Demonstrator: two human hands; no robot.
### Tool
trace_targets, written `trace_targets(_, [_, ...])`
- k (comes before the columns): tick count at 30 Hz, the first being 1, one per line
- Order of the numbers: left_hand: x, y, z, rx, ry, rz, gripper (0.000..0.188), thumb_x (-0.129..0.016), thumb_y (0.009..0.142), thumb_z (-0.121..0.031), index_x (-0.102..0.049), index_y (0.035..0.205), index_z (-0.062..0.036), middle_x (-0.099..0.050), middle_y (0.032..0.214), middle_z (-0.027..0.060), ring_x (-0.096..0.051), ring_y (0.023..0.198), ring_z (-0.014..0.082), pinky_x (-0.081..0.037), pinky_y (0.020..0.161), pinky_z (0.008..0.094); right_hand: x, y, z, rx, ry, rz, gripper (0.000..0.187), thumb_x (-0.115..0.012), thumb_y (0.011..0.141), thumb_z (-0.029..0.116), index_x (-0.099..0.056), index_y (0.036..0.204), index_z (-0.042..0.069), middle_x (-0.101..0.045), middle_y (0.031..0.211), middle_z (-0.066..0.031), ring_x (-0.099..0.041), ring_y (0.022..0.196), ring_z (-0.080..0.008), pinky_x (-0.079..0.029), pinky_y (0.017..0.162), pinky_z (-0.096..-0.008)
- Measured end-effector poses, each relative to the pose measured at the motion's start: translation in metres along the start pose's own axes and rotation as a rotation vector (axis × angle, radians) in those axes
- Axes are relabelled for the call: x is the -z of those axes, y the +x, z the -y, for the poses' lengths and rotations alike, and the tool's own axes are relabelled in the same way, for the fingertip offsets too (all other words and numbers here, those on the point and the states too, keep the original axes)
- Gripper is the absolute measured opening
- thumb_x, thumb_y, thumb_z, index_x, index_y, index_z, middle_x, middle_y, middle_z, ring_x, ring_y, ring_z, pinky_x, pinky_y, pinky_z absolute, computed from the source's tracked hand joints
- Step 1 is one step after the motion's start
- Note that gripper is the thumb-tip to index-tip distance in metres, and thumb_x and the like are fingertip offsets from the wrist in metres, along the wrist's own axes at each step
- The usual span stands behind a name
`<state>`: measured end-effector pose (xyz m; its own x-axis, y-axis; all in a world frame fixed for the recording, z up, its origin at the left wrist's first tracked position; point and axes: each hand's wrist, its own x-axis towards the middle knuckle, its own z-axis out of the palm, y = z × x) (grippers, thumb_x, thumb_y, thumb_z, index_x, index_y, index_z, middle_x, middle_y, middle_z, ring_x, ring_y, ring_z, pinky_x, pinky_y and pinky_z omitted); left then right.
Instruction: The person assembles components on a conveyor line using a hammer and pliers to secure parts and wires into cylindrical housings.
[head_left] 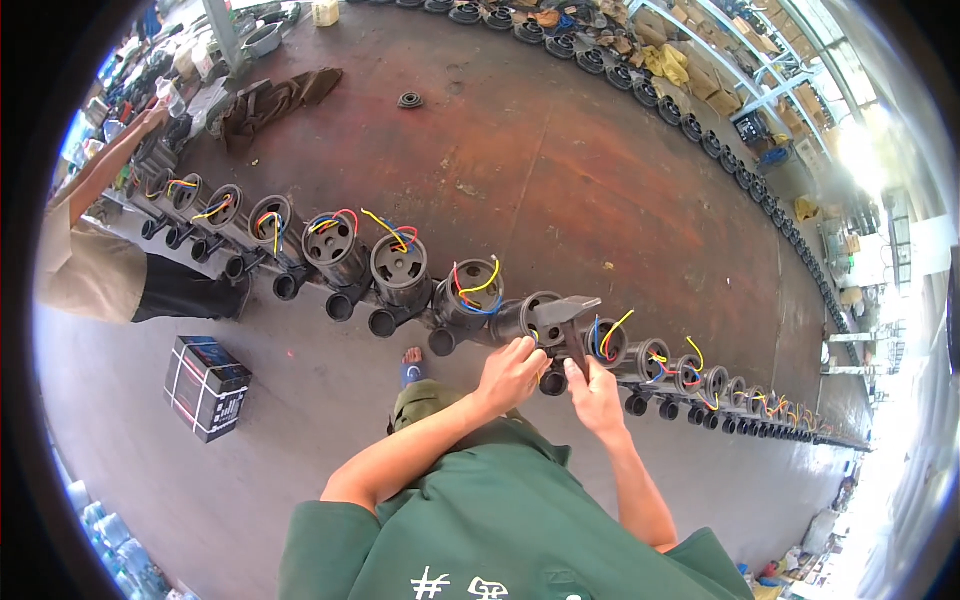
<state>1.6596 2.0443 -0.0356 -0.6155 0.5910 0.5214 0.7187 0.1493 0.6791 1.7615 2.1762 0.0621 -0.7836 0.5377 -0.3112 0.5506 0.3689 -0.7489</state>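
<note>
1. Head view: right hand wraps the handle of a hammer, its head appearing over a dark cylindrical housing within the long row
2. Left hand curls beside that housing (whether pinching anything, I cannot tell)

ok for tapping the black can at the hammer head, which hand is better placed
Probably the right hand: it grips the hammer, whose head overlaps the black can in this view. The left hand is bunched close by, without a hammer.
</note>
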Motion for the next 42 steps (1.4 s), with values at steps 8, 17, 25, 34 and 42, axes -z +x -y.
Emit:
trace_targets(8, [0.008, 0.003, 0.006, -0.083, 0.072, 0.003, 0.019, -0.075, 0.084, -0.019, -0.057, 0.082, -0.012, -0.051, 0.077, 0.004, -0.058, 0.072, 0.0211, -0.044, 0.061, 0.0361, 0.022, 0.008, 0.022, -0.101, 0.111, 0.079, 0.037, -0.059, 0.103, 0.035, -0.062, 0.089, 0.001, -0.057, 0.067, 0.0005, -0.052, 0.06, -0.008, -0.043, 0.056, -0.0282])
trace_targets(17, [-0.011, -0.002, 0.037, -0.258, 0.013, 0.04, 0.023, -0.076, 0.083, -0.017, -0.053, 0.08, -0.0129, -0.05, 0.07, 0.0014, -0.056, 0.064, 0.0195, -0.042, 0.069, 0.0349, 0.004, 0.022, -0.006, -0.062, -0.046, 0.077, 0.037, -0.058, 0.103, 0.036, -0.064, 0.094, 0.0, -0.062, 0.07, -0.0044, -0.056, 0.06, -0.0142, -0.046, 0.057, -0.0324])
trace_targets(25, [-0.007, -0.005, 0.036, -0.308, -0.046, 0.043, 0.024, -0.076, 0.084, -0.016, -0.052, 0.079, -0.0118, -0.044, 0.071, 0.0034, -0.054, 0.067, 0.021, -0.042, 0.074, 0.0358, -0.003, -0.003, 0.005, -0.014, -0.016, -0.062, 0.035, -0.058, 0.102, 0.034, -0.062, 0.096, -0.001, -0.063, 0.073, -0.0139, -0.061, 0.064, -0.0255, -0.049, 0.063, -0.0381])
trace_targets(34, [-0.004, -0.006, 0.039, -0.303, -0.11, 0.018, 0.017, -0.072, 0.078, -0.011, -0.06, 0.089, -0.0124, -0.052, 0.077, 0.0034, -0.059, 0.075, 0.0226, -0.044, 0.079, 0.0379, 0.004, -0.004, 0.024, -0.154, 0.198, 0.059, 0.032, -0.058, 0.104, 0.037, -0.055, 0.09, 0.009, -0.047, 0.065, 0.0066, -0.041, 0.05, -0.0019, -0.033, 0.041, -0.0216])
trace_targets(42, [-0.006, -0.001, 0.039, -0.297, -0.078, 0.077, 0.018, -0.072, 0.077, -0.012, -0.059, 0.089, -0.0127, -0.05, 0.077, 0.0016, -0.058, 0.074, 0.0202, -0.041, 0.076, 0.0364, -0.031, 0.005, -0.036, 0.103, -0.172, -0.135, 0.037, -0.061, 0.101, 0.038, -0.063, 0.087, 0.004, -0.059, 0.066, -0.0012, -0.055, 0.057, -0.0118, -0.044, 0.052, -0.0299])
